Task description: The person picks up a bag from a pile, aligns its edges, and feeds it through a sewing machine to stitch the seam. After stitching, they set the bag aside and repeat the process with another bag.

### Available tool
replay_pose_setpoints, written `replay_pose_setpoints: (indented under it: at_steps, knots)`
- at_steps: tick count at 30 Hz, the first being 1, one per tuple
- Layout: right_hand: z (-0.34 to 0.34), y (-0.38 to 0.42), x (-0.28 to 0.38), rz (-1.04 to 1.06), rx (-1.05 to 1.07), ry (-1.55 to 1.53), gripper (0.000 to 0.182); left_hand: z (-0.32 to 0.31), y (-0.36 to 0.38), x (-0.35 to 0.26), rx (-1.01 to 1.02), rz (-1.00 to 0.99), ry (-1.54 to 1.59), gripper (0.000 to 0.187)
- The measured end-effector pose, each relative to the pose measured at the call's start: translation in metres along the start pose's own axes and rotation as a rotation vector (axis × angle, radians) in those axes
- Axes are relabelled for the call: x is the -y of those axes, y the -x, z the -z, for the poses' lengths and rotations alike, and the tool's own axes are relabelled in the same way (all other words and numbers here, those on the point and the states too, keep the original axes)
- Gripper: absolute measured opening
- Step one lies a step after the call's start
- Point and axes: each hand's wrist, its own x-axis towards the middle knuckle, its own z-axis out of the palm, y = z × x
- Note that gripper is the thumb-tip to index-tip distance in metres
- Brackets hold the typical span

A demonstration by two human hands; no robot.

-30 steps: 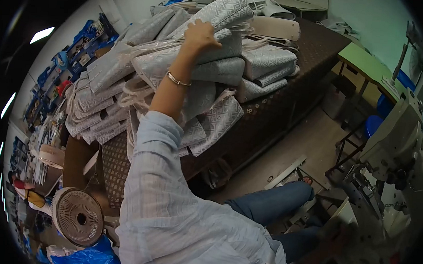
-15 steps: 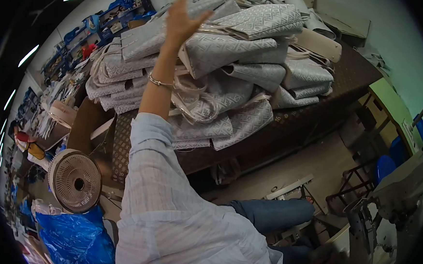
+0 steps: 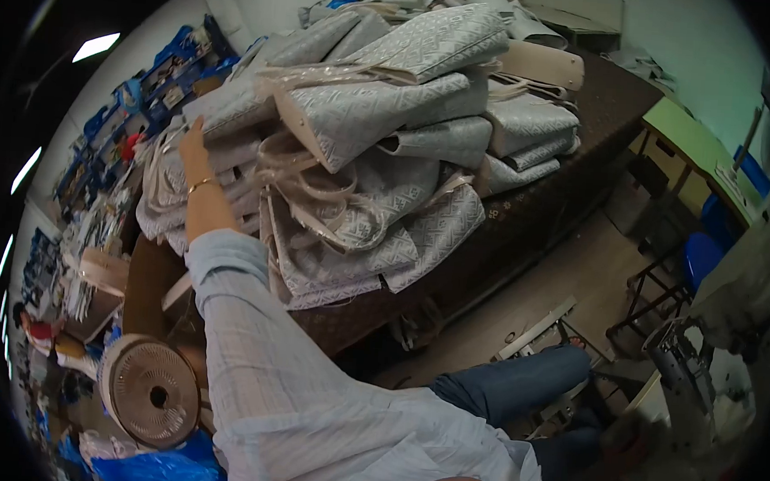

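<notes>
My left arm, in a rolled white sleeve with a thin bracelet at the wrist, stretches to the far left of a big pile of bags. My left hand [image 3: 194, 151] is against the end of a silvery-grey patterned bag [image 3: 234, 108], one finger stretched up; its other fingers are hard to make out. Near my forearm hang pale, shiny handles [image 3: 317, 192]. More patterned bags [image 3: 393, 109] lie stacked on their sides. At the lower right, a dark blurred shape by the sewing machine [image 3: 686, 365] may be my right hand [image 3: 628, 445]; its fingers cannot be made out.
The bags rest on a brown patterned table cover [image 3: 617, 122]. A round fan [image 3: 151, 391] and blue plastic sheeting [image 3: 164, 467] are at lower left. To the right stand a green-topped table [image 3: 694, 158] and a blue stool [image 3: 704, 260]. Another person [image 3: 40, 334] is far left.
My left hand has come down and left from above the pile, where its fingers were spread, to the bag's end. The view has shifted and tilted a little.
</notes>
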Motion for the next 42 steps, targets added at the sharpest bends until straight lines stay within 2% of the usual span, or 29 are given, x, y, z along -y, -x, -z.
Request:
replay_pose_setpoints:
  at_steps: [1, 2, 3, 4, 5, 6, 7, 9, 10, 11, 12, 14, 15, 19, 22, 25, 27, 28, 30, 31, 33, 35, 37, 39, 40, 41, 42]
  knots:
    - [0.005, 0.001, 0.013, -0.055, 0.002, 0.006, 0.037, -0.013, -0.017, -0.008, -0.043, -0.022, 0.005, 0.074]
    - [0.018, -0.008, 0.030, -0.026, -0.066, -0.028, 0.036, -0.016, -0.011, -0.031, -0.086, -0.043, 0.008, 0.069]
    - [0.027, -0.011, 0.038, 0.015, -0.135, -0.057, 0.035, 0.009, 0.030, -0.074, -0.159, -0.057, -0.066, 0.063]
    - [0.029, -0.009, 0.034, -0.007, -0.135, -0.037, 0.035, 0.007, 0.027, -0.091, -0.333, -0.210, 0.021, 0.057]
    - [0.023, -0.009, 0.025, 0.067, -0.122, -0.064, 0.037, 0.004, 0.026, -0.106, -0.511, -0.353, 0.115, 0.051]
    - [0.017, -0.011, 0.016, 0.149, -0.110, -0.097, 0.039, 0.014, 0.041, -0.130, -0.608, -0.527, 0.217, 0.045]
    - [0.012, -0.010, 0.009, 0.147, -0.112, -0.094, 0.039, 0.034, 0.060, -0.157, -0.712, -0.704, 0.312, 0.041]
    - [0.003, -0.008, -0.002, 0.235, -0.149, -0.060, 0.034, 0.071, 0.083, -0.201, -0.820, -0.840, 0.414, 0.037]
    - [0.007, -0.009, 0.002, 0.243, -0.142, -0.064, 0.034, 0.098, 0.116, -0.222, -0.843, -0.864, 0.421, 0.036]
    - [0.015, -0.007, 0.011, 0.163, -0.093, -0.057, 0.034, 0.122, 0.144, -0.240, -0.862, -0.891, 0.427, 0.036]
    - [0.022, -0.007, 0.019, 0.083, -0.045, -0.049, 0.035, 0.138, 0.147, -0.253, -0.858, -0.895, 0.417, 0.036]
    - [0.033, -0.012, 0.030, 0.026, 0.016, -0.053, 0.035, 0.161, 0.152, -0.278, -0.867, -0.967, 0.657, 0.038]
    - [0.035, -0.013, 0.032, -0.032, 0.064, -0.057, 0.035, 0.176, 0.170, -0.291, -0.867, -0.972, 0.653, 0.038]
    - [0.015, -0.006, 0.011, 0.024, 0.077, -0.030, 0.035, 0.206, 0.245, -0.327, -0.822, -1.117, 0.906, 0.029]
    - [0.014, -0.002, 0.011, -0.032, 0.088, 0.055, 0.034, 0.196, 0.321, -0.336, -0.659, -1.238, 1.137, 0.023]
    - [0.014, -0.003, 0.014, -0.049, 0.134, 0.019, 0.035, 0.168, 0.406, -0.320, -0.400, -1.300, 1.343, 0.017]
    - [0.016, 0.001, 0.012, 0.026, 0.097, 0.072, 0.037, 0.145, 0.465, -0.295, -0.179, -1.274, 1.414, 0.015]
    - [0.032, 0.000, 0.021, -0.011, 0.090, 0.111, 0.037, 0.134, 0.496, -0.281, -0.051, -1.243, 1.430, 0.014]
    - [0.065, -0.009, 0.060, 0.051, 0.027, 0.143, 0.037, 0.117, 0.559, -0.247, 0.237, -1.088, 1.453, 0.016]
    - [0.068, -0.009, 0.063, 0.010, 0.023, 0.186, 0.037, 0.111, 0.582, -0.226, 0.371, -1.126, 1.368, 0.017]
    - [0.066, -0.007, 0.069, -0.039, 0.018, -0.100, 0.042, 0.098, 0.625, -0.182, 0.662, -1.218, 1.198, 0.023]
    - [0.091, -0.022, 0.106, -0.061, 0.226, -0.514, 0.049, 0.082, 0.674, -0.137, 1.130, -1.182, 1.199, 0.025]
    - [0.110, -0.040, 0.141, 0.216, 0.311, -0.765, 0.053, 0.070, 0.714, -0.089, 1.615, -1.099, 1.163, 0.024]
    - [0.124, -0.060, 0.175, 0.411, 0.360, -0.886, 0.058, 0.076, 0.724, -0.074, 1.577, -1.269, 1.282, 0.023]
    - [0.125, -0.071, 0.184, 0.387, 0.369, -0.885, 0.058, 0.086, 0.719, -0.079, 1.546, -1.334, 1.286, 0.022]
    - [0.126, -0.079, 0.192, 0.515, 0.389, -0.864, 0.059, 0.086, 0.716, -0.078, 1.579, -1.317, 1.273, 0.022]
    - [0.127, -0.085, 0.195, 0.652, 0.406, -0.835, 0.060, 0.082, 0.715, -0.080, 1.578, -1.393, 1.277, 0.021]
